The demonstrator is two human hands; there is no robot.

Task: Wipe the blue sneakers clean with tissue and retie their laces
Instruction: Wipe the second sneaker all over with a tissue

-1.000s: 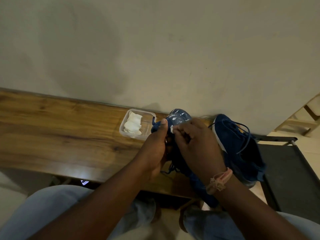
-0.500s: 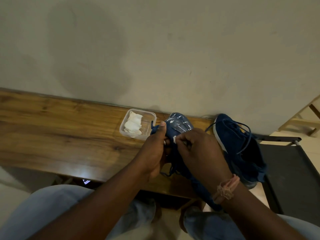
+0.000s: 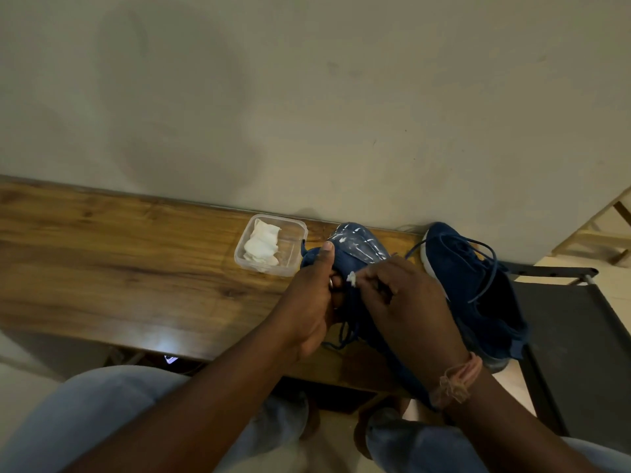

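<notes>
Head view: right hand (image 3: 406, 302) slid lower along the held sneaker (image 3: 358, 249).

The two suede lace-up sneakers (image 3: 478, 278) are dark blue with white sole edges; the crumpled tissue (image 3: 261, 245) is white, and the wood-grain counter (image 3: 119, 254) is streaked warm brown.

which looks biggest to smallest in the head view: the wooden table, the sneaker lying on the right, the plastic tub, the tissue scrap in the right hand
1. wooden table
2. sneaker lying on the right
3. plastic tub
4. tissue scrap, mostly hidden in the right hand
</notes>
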